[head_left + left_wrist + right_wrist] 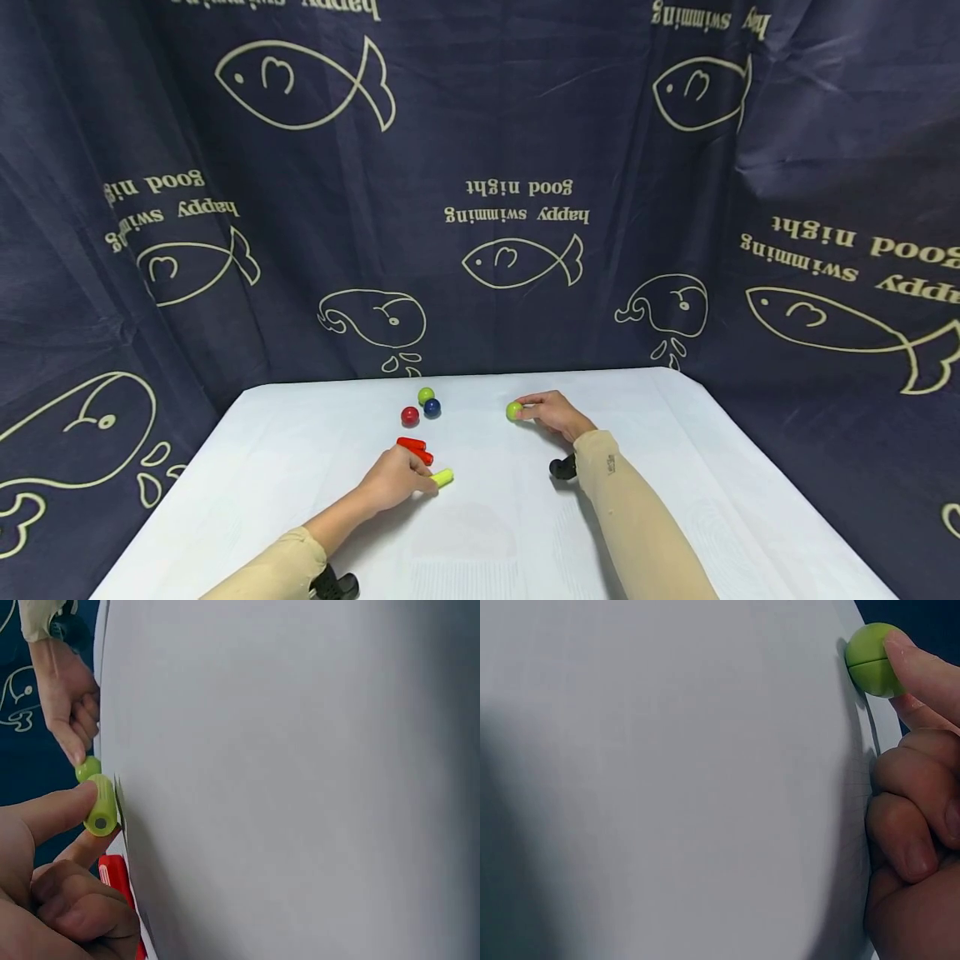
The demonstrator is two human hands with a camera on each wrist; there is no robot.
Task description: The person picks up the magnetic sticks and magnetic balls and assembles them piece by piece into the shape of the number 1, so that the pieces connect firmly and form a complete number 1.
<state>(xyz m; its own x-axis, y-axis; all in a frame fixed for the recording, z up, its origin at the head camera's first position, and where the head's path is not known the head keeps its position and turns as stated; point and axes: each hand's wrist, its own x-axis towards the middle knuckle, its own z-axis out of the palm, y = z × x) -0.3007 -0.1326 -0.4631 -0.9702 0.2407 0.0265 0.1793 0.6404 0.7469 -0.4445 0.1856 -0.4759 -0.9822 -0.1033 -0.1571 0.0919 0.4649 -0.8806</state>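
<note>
In the head view my left hand (396, 479) pinches a short yellow-green cylinder (442, 477) between thumb and forefinger, low over the white table. A grey dot shows on that cylinder's near end (100, 823) in the left wrist view. Beside the same hand lie two red cylinders (412, 443), partly covered by it. Farther right, my right hand (555, 413) holds a lime-green ball (513, 411) by thumb and fingertip. A dark seam runs round this ball (871, 666) in the right wrist view, where the other fingers are curled into the palm.
Behind the left hand a red ball (409, 416), a dark blue ball (432, 407) and a second green ball (426, 395) sit close together on the white table (637, 483). A dark blue curtain (525, 317) with fish drawings hangs past the table's far edge.
</note>
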